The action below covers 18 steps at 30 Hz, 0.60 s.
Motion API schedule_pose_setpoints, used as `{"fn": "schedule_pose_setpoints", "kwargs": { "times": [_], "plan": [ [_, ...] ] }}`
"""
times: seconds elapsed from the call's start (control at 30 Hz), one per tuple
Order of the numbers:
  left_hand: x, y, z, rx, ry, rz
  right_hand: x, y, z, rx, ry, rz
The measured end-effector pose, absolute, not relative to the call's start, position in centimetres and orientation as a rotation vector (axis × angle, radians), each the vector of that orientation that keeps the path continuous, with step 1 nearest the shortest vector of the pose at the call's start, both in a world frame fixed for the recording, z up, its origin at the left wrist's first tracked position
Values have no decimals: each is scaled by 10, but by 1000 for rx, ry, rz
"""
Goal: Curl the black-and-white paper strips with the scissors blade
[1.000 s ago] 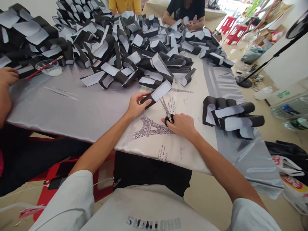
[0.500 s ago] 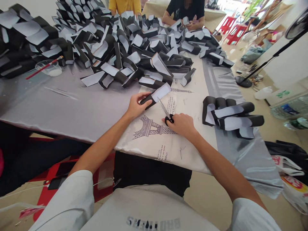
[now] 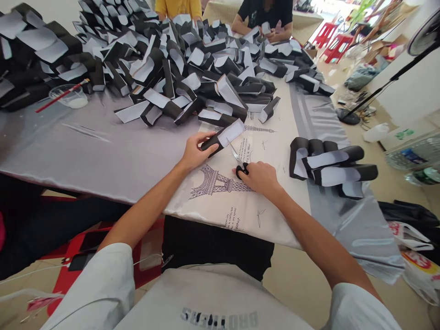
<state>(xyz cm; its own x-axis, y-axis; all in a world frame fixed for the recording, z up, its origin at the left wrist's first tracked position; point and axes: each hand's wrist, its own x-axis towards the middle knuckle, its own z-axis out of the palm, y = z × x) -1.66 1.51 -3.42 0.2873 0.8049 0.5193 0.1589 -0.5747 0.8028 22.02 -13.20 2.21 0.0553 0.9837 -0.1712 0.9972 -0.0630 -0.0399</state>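
In my left hand (image 3: 196,149) is a black paper tube (image 3: 223,136) with a pale flap, its far end pointing up and to the right. The fingers close around its lower end. Black-handled scissors (image 3: 237,158) sit in my right hand (image 3: 261,176), with thumb and fingers at the handle loops. Their blades reach up and left to the edge of the paper tube; whether paper lies between the blades I cannot tell. Beneath both hands is a white cloth panel (image 3: 220,206) printed with the Eiffel Tower.
A large heap of black-and-white paper tubes (image 3: 165,68) covers the table's far side. At right lies a small stack of tubes (image 3: 333,165). A plastic bowl (image 3: 77,100) with a red brush (image 3: 62,97) stands left. Two people sit opposite, one in a black sleeve (image 3: 242,20).
The scissors' blades have opened a little and shifted slightly right at the paper's edge. Both hands stay almost in place, still holding the tube and the scissors.
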Motion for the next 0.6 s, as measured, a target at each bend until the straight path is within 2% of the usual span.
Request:
{"fn": "schedule_pose_setpoints", "kwargs": {
  "times": [0.6],
  "plan": [
    [-19, 12, -35, 1868, 877, 1264, 220, -132, 24, 2208, 2088, -253]
  ]
}}
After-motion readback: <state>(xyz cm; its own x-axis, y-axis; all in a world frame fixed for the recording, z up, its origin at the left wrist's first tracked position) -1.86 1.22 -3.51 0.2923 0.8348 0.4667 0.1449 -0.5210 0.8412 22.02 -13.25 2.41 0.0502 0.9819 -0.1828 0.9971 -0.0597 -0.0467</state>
